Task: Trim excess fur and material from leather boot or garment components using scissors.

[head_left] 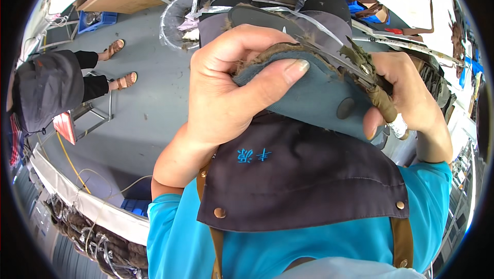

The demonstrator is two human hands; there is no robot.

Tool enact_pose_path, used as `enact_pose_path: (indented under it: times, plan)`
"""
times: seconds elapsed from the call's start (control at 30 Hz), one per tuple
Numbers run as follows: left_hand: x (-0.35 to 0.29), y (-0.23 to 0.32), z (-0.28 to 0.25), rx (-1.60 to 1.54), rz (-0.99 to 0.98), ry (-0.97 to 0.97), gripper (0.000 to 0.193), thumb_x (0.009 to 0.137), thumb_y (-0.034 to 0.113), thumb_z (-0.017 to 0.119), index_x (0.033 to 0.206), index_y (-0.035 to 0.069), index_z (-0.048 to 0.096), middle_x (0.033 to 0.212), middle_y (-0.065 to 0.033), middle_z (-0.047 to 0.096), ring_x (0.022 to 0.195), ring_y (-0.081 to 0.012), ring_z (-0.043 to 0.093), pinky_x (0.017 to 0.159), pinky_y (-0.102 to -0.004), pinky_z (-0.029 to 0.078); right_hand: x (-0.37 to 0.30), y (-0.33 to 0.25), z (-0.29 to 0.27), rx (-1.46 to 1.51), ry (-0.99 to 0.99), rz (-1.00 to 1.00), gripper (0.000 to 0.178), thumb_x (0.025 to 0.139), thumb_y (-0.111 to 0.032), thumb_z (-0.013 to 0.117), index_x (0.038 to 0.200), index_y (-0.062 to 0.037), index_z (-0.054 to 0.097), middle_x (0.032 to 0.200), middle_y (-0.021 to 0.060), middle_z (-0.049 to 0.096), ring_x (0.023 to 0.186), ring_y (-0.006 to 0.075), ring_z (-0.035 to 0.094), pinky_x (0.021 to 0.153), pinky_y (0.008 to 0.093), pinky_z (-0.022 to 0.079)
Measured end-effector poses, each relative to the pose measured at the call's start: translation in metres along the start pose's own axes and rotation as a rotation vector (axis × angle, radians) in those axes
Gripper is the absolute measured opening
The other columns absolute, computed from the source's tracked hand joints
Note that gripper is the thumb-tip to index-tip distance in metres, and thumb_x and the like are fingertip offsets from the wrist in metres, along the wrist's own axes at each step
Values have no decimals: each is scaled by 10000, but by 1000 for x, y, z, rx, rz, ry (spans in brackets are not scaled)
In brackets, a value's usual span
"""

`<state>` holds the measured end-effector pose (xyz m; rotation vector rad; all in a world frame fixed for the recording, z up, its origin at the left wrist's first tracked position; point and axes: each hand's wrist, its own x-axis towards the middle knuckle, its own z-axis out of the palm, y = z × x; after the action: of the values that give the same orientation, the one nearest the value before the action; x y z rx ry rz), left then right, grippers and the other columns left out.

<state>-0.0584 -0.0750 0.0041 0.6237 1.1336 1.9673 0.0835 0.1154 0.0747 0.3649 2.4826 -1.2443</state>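
From where I stand, the room is full of stuff. A bin (165, 25) with a clear bag in it sits on the grey floor (149, 73), just past the worker's knees. A blue box (104, 20) is on the floor too, on the left. Another person in brown sandals (126, 81) is over there, near a stool (64, 127) with a red seat. Behind them, a yellow cord (72, 155) runs along. Brown, fluffy bundles (92, 238) lie at the lower left. The left thumb and the scissors hide bits of the work.

The worker has a dark apron (303, 181) over a bright blue shirt (175, 232). The cloth piece (314, 93) is smooth, bendy and blue-grey, with a dark round spot and a fuzzy brown edge. The scissors (382, 103) have a handle wrapped in brown, with a shiny silver bit near its end.

The cloth is up in front of the apron, between the two hands. Its long way goes from left to right, dipping on the right. The fuzzy edge points away from the worker's chest. The left hand (226, 83) pinches it, thumb on top. The right hand (409, 83) is curled around the scissors, and their blades point at the fuzz. I can't tell how wide the blades are.
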Motion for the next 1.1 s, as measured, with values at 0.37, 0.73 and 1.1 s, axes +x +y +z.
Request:
enact_pose_path:
  times: [0.37,0.73,1.1]
  plan:
    - [4,0,-4,150,77,-114,206,707,-44,684,894,-23,601,844,-53,632,769,-79,573,685,-205,450,1,-1,-5,-161,22,-70,471,486,-225,817,754,23,519,587,113,430,507,264,344,473,324,326]
    - [5,14,-7,311,-67,-160,194,697,-11,677,877,-15,607,797,-52,622,732,-86,557,678,-211,434,-3,-5,-2,-333,144,-55,234,522,-25,607,652,39,423,576,193,404,554,391,415,476,382,334]
    - [9,16,-9,432,-64,-256,208,678,-32,675,878,-31,618,797,-40,629,740,-77,565,679,-203,437,-5,-10,-5,-376,189,-60,249,551,-49,655,715,37,487,600,180,467,588,369,477,512,388,380]
